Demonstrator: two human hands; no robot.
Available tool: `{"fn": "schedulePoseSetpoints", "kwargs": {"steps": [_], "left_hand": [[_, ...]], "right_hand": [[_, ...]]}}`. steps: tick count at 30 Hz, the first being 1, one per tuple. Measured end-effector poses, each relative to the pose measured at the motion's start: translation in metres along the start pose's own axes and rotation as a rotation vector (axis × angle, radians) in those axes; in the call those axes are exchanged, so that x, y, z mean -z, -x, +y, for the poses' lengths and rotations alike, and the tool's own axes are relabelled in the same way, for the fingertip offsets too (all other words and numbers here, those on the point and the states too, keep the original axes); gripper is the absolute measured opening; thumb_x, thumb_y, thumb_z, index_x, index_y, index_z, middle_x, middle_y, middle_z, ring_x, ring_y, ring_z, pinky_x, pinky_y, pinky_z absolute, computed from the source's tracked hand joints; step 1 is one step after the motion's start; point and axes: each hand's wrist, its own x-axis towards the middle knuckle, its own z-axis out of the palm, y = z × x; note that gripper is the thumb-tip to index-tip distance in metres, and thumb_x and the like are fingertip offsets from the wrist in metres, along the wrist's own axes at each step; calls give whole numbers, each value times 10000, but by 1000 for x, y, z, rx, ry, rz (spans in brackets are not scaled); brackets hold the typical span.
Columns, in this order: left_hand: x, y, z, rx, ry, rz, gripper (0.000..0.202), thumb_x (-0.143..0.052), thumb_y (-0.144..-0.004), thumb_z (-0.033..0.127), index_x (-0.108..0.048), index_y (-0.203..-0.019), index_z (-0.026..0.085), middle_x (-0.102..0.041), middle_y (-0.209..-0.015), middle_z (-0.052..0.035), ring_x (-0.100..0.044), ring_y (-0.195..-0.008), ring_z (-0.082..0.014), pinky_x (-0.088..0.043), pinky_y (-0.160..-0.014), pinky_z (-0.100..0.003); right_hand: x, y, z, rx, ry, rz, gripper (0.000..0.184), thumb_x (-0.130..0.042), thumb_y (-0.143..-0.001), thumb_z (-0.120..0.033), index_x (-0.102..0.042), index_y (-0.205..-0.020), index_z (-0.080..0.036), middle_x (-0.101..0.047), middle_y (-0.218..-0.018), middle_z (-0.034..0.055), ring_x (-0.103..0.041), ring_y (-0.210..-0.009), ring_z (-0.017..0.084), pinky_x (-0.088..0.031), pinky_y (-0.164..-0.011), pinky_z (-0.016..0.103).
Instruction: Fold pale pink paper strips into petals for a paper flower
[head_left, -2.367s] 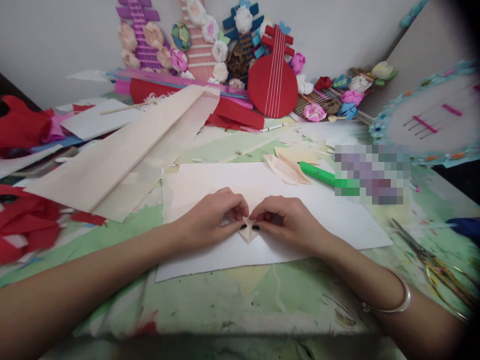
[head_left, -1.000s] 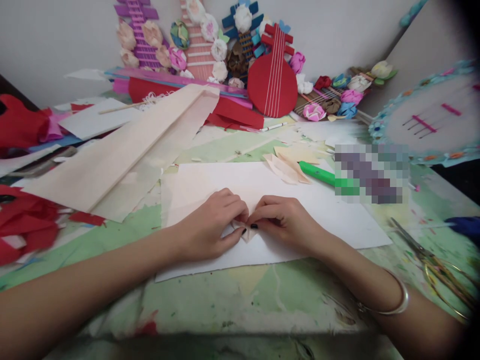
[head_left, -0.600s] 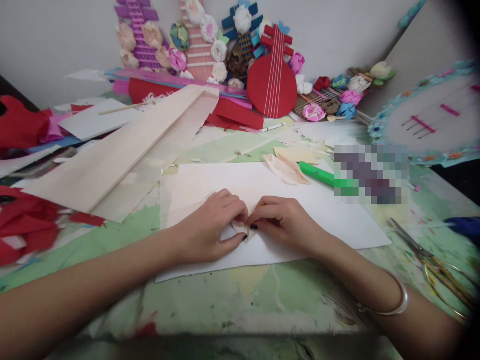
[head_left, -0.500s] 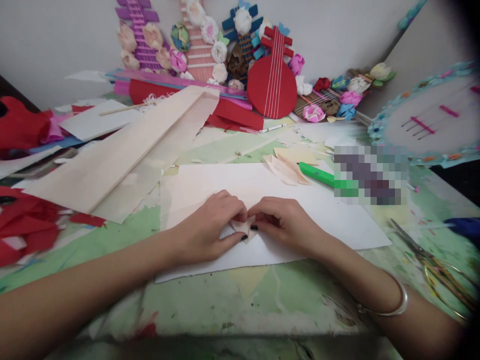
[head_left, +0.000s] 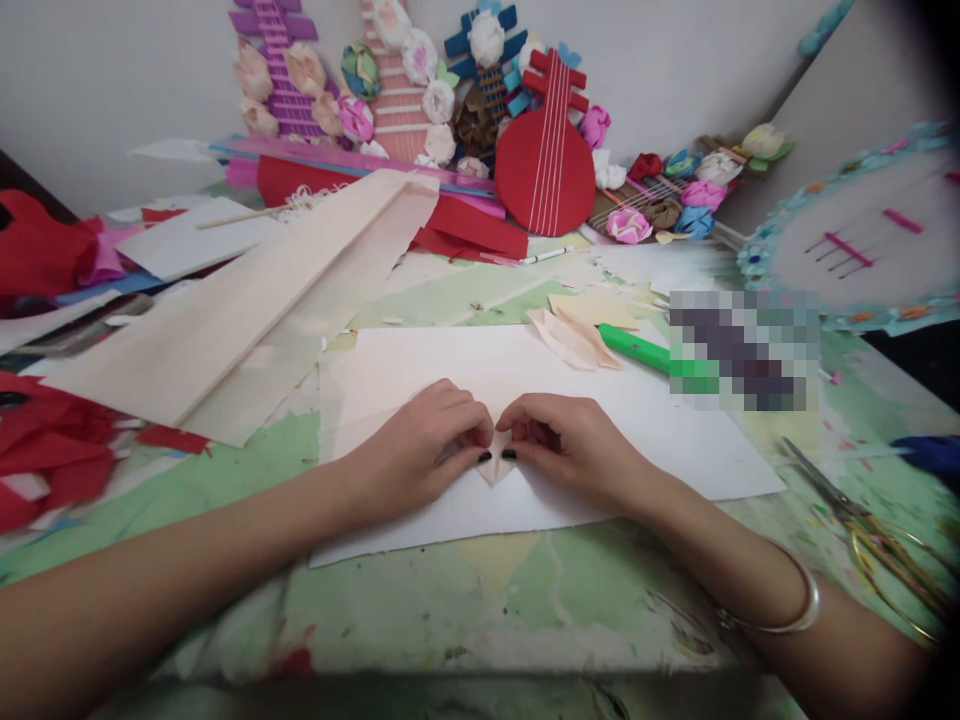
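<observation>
Over a white sheet of paper [head_left: 397, 365] on the table, both hands pinch one small piece of pale cream paper [head_left: 492, 472]. Its pointed lower tip shows below my thumbs, and the rest is mostly covered by my fingers. My left hand [head_left: 442, 440] closes thumb and fingertips on the left side of the piece. Facing it, my right hand [head_left: 574, 440] pinches the right side, fingers curled. The two thumb tips are a small gap apart. Beyond the right hand, folded cream paper pieces [head_left: 574, 340] lie by a green pen-shaped tool [head_left: 634, 348].
Gold-handled scissors [head_left: 855, 515] lie at the right. A long folded cream sheet [head_left: 247, 300] spreads at left, near crumpled red paper [head_left: 52, 440]. Along the wall stand a red paper lute [head_left: 544, 180] and other flower-trimmed instruments. A blurred patch [head_left: 742, 350] hides something at right.
My left thumb has drawn back and up slightly, so more of the small cream paper's lower tip shows. My right hand has barely moved.
</observation>
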Motion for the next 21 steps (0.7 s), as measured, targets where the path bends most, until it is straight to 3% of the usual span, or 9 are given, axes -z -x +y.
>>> {"fn": "schedulePoseSetpoints", "kwargs": {"steps": [8, 15, 21], "left_hand": [[0, -2, -1, -10, -12, 21, 81, -490, -851, 124, -551, -832, 173, -576, -776, -2, -491, -774, -156, -397, -710, -274], [0, -1, -2, -3, -8, 23, 77, -515, -849, 126, -563, -817, 177, -578, -772, 2, -492, -787, -159, -401, -716, -276], [-3, 0, 0, -50, -63, 76, 93, -499, -876, 131, -583, -871, 172, -547, -942, -48, -485, -890, -173, -424, -777, -303]], "right_hand": [[0, 0, 0, 36, 2, 15, 133, -624, -776, -68, -632, -868, -164, -571, -667, -50, -477, -579, 61, -364, -582, 182], [-1, 2, 3, 142, -24, 24, 172, -592, -806, -55, -688, -872, -182, -630, -765, -15, -554, -671, 73, -397, -624, 182], [-1, 2, 5, 188, -30, 21, 212, -564, -830, -63, -721, -885, -195, -663, -835, 6, -598, -730, 83, -430, -659, 189]]}}
